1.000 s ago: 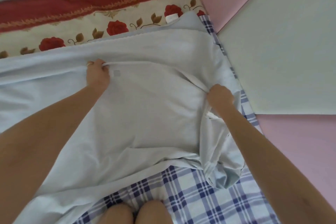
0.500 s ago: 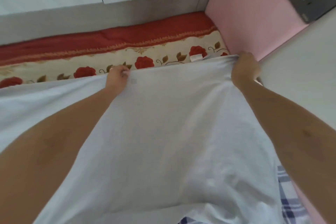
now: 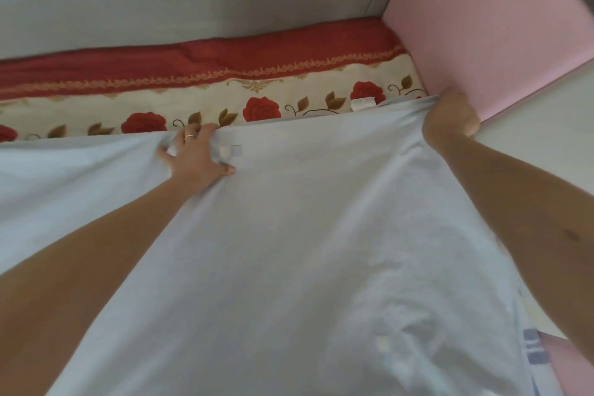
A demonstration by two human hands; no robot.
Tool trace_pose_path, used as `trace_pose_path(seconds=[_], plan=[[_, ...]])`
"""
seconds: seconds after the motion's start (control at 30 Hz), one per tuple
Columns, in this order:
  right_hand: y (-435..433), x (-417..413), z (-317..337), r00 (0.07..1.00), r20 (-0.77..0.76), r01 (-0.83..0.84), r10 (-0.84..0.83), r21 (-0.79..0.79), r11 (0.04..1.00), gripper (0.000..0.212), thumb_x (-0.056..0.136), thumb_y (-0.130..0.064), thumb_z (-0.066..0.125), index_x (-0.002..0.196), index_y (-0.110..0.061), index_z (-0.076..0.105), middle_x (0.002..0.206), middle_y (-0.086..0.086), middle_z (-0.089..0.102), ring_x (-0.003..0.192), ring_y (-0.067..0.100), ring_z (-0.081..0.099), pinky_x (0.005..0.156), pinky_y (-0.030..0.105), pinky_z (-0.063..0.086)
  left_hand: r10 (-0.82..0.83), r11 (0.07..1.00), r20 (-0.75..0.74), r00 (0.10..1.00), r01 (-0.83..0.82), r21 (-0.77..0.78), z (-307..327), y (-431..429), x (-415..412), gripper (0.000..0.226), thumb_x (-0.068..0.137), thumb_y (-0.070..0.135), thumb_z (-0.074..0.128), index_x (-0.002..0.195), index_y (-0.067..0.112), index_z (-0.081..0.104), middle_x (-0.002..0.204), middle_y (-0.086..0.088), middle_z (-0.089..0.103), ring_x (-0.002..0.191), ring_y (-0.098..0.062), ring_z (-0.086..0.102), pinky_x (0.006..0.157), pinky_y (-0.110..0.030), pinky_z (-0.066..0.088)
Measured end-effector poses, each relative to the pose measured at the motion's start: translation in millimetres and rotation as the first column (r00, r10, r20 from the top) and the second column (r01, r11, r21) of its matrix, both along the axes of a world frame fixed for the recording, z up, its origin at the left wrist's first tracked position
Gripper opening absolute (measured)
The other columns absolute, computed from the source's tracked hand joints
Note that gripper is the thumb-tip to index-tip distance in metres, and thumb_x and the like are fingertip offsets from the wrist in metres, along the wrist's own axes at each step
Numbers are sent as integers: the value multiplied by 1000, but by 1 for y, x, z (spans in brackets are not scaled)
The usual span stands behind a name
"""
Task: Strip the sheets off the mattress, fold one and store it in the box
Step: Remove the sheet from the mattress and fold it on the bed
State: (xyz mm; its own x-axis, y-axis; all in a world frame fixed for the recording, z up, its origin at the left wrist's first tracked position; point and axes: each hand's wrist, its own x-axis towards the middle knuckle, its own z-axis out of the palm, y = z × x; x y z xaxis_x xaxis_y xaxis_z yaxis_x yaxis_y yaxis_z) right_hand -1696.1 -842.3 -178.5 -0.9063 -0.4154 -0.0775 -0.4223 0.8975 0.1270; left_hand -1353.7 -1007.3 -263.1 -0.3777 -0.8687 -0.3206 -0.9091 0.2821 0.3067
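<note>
A pale blue sheet (image 3: 305, 251) lies spread over most of the mattress, its far edge folded up to the rose-patterned mattress (image 3: 225, 96). My left hand (image 3: 196, 159) rests flat on the sheet near that far edge, fingers spread, a ring on one finger. My right hand (image 3: 450, 119) grips the sheet's far right corner against the pink padded wall. A strip of blue plaid sheet (image 3: 535, 349) shows under the pale one at the lower right. No box is in view.
A pink padded panel (image 3: 482, 42) bounds the bed on the right, with a pale wall panel (image 3: 546, 138) beside it. A grey wooden bed frame (image 3: 193, 16) runs along the far side, white wall above. A small white tag (image 3: 363, 103) sits on the mattress.
Both hands carried the sheet's edge away from me up to the far side of the mattress. The left hand then opened and spread flat on the sheet; the plaid sheet got covered.
</note>
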Motion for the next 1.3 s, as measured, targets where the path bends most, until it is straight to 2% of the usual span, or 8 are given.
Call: trace_pose_path(seconds=[0.17, 0.4, 0.57, 0.77, 0.93, 1.07, 1.2, 1.3], plan=[[-10, -6, 8, 996, 56, 69, -63, -119, 990, 32, 95, -1, 44, 127, 3, 49, 127, 21, 54, 119, 36, 52, 94, 43, 44, 48, 967, -96, 994, -71, -246, 13, -15, -6, 21, 93, 30, 49, 108, 19, 59, 117, -5, 56, 122, -30, 38, 105, -54, 13], [-21, 13, -3, 1000, -6, 15, -17, -212, 977, 48, 93, 0, 45, 139, -2, 34, 143, 21, 37, 130, 37, 40, 101, 46, 35, 106, 974, 11, 994, -102, -202, -13, -19, -28, 24, 98, 28, 36, 112, 23, 56, 125, -6, 51, 126, -31, 33, 106, -51, 15], [-47, 136, -50, 693, 250, -686, 676, -62, 725, 71, 93, -59, 28, 150, -33, -7, 159, -3, -12, 145, 31, -10, 108, 66, -3, 91, 975, -50, 995, -99, -198, -28, -23, -22, 22, 98, 29, 38, 111, 25, 55, 123, -6, 53, 127, -29, 32, 106, -51, 12], [-82, 159, -79, 753, 616, -383, 232, 124, 915, 108, 70, -90, 16, 142, -27, -32, 148, -13, -39, 140, 22, -31, 99, 73, -13, 71, 994, -245, 967, -90, -68, -8, -28, -8, 25, 93, 19, 45, 111, 28, 59, 125, 4, 52, 124, -19, 39, 109, -46, 8], [-83, 166, -81, 769, 587, -410, 254, 146, 900, 102, 75, -86, 18, 140, -27, -34, 146, -13, -41, 139, 22, -32, 100, 73, -11, 412, 845, -203, 888, -456, -280, 12, -29, 99, 37, 92, 12, 41, 128, 23, 44, 146, -2, 32, 136, -19, 29, 112, -51, 3], [-89, 171, -74, 802, 577, -342, 156, 230, 911, 100, 79, -82, 21, 141, -25, -33, 148, -11, -39, 141, 23, -29, 102, 72, -8, 732, 679, 57, 679, -734, 36, 7, -14, 183, 85, 87, 60, 46, 151, 28, 1, 158, -8, -11, 144, -27, -13, 109, -61, -7], [-119, 227, -71, 873, 359, -303, 331, -134, 944, 84, 91, -42, 45, 151, -11, -4, 159, 5, -5, 146, 26, -5, 114, 59, -4, 673, 704, 138, 727, -686, 183, -5, -28, 198, 99, 78, 77, 35, 145, 32, -23, 153, -5, -30, 141, -26, -26, 106, -64, -12], [-140, 301, -82, 756, 364, -443, 544, -327, 835, 70, 95, -37, 36, 152, -19, 0, 160, 1, 0, 147, 23, -4, 114, 52, -9, 656, 704, 156, 739, -673, 226, -3, -30, 202, 93, 82, 76, 31, 144, 33, -23, 152, -4, -31, 141, -24, -26, 107, -62, -12]])
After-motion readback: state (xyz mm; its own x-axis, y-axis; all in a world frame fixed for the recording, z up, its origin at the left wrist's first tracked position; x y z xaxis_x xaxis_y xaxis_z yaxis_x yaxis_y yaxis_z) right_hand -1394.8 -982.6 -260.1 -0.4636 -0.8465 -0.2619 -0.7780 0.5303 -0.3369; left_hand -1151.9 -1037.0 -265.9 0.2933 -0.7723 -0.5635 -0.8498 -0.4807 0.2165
